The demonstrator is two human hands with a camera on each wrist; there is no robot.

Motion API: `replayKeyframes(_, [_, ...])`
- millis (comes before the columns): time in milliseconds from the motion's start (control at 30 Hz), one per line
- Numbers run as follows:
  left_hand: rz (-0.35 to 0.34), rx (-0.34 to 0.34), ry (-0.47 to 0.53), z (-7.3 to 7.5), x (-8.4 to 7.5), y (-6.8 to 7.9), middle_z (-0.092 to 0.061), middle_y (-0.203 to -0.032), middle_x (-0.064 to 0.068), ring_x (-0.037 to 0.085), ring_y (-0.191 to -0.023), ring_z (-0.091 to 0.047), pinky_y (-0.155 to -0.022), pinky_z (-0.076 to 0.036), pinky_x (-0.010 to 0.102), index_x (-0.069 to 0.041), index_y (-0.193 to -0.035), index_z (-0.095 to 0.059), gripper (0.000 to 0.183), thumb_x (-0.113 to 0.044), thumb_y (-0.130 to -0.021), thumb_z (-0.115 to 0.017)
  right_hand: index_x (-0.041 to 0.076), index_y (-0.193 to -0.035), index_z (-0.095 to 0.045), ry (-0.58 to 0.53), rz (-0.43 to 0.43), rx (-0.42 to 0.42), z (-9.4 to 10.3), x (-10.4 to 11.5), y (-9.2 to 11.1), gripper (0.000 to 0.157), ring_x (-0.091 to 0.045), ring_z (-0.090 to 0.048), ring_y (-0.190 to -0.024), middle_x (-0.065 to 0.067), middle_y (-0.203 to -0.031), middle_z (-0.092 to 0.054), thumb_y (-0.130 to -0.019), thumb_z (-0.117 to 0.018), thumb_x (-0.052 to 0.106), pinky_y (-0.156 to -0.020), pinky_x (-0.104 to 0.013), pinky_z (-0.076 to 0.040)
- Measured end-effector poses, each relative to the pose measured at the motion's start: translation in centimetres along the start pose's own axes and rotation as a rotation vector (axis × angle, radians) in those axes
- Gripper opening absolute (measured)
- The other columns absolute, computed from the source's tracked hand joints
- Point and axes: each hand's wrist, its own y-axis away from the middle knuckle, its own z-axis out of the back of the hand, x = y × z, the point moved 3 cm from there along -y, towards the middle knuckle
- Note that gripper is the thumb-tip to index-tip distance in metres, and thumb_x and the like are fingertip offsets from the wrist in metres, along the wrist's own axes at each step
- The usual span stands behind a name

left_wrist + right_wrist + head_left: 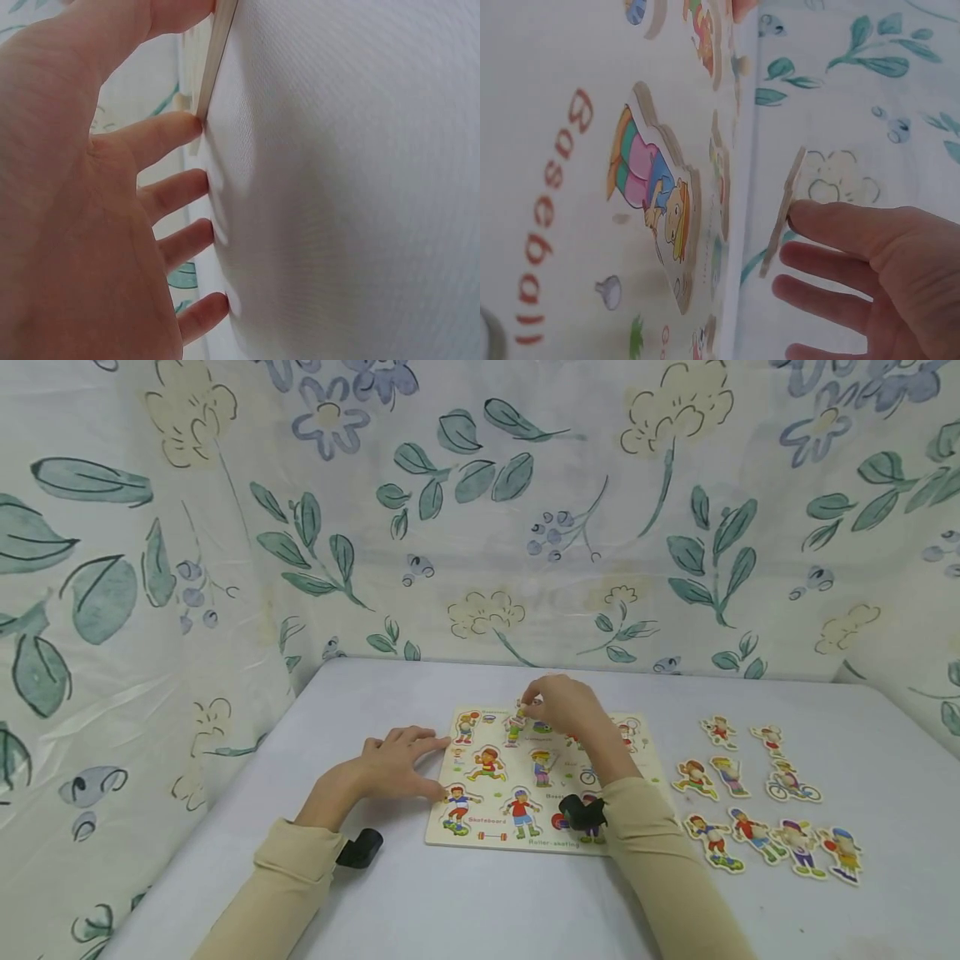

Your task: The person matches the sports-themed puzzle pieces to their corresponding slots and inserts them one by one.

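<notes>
Sleeves came nearest. Past them the left hand lay spread, gripping nothing, its thumb and index finger at the left edge of the board; loose pieces lay to the board's right. Farther, above the board's far part, the right hand pinched a piece between thumb and finger, clear of the surface. The piece looked light, stiff and thin, probably smooth, hardly fragile; its outer edges seemed the surest hold. Patterned cloth hung behind the table.
</notes>
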Motion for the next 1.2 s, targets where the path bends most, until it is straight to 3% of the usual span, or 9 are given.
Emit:
replayKeyframes(333, [0.009, 0.000, 0.007, -0.2, 0.1, -0.2, -0.031, -0.158, 0.012, 0.039, -0.145, -0.024, -0.108, -0.021, 0.068, -0.021, -0.152, -0.040, 0.085, -0.047, -0.078, -0.072, 0.014, -0.110, -0.075, 0.023, 0.037, 0.065, -1.0, 0.5, 0.0, 0.020, -0.024, -0.063, -0.107, -0.005, -0.119, -0.070, -0.095, -0.066, 0.025, -0.094, -0.044, -0.050])
replayKeyframes(533, [0.005, -0.004, 0.004, -0.3, 0.2, -0.2, -0.032, -0.158, 0.012, 0.039, -0.145, -0.025, -0.108, -0.022, 0.068, -0.021, -0.152, -0.040, 0.085, -0.048, -0.078, -0.072, 0.016, -0.107, -0.076, 0.035, 0.047, 0.117, -1.7, 0.2, -0.2, 0.019, -0.021, -0.062, -0.100, -0.005, -0.117, -0.070, -0.094, -0.065, 0.023, -0.090, -0.043, -0.050])
replayKeyframes(833, [0.010, -0.002, -0.010, -0.1, -0.1, -0.1, -0.032, -0.158, 0.013, 0.039, -0.144, -0.025, -0.108, -0.023, 0.068, -0.021, -0.152, -0.040, 0.084, -0.047, -0.079, -0.071, 0.018, -0.129, -0.068, -0.010, 0.001, 0.251, -1.5, 0.2, 0.2, 0.042, -0.023, -0.057, -0.115, -0.004, -0.136, -0.062, -0.087, -0.066, 0.022, -0.103, -0.046, -0.045])
replayKeyframes(1200, [0.007, -0.009, -0.027, -0.1, -0.1, -0.1, -0.032, -0.157, 0.014, 0.040, -0.143, -0.026, -0.108, -0.023, 0.069, -0.020, -0.152, -0.040, 0.084, -0.048, -0.079, -0.071, 0.019, -0.128, -0.068, 0.010, -0.005, 0.235, -1.9, 0.7, 0.2, 0.040, -0.026, -0.054, -0.125, -0.004, -0.139, -0.059, -0.089, -0.069, 0.029, -0.105, -0.047, -0.043])
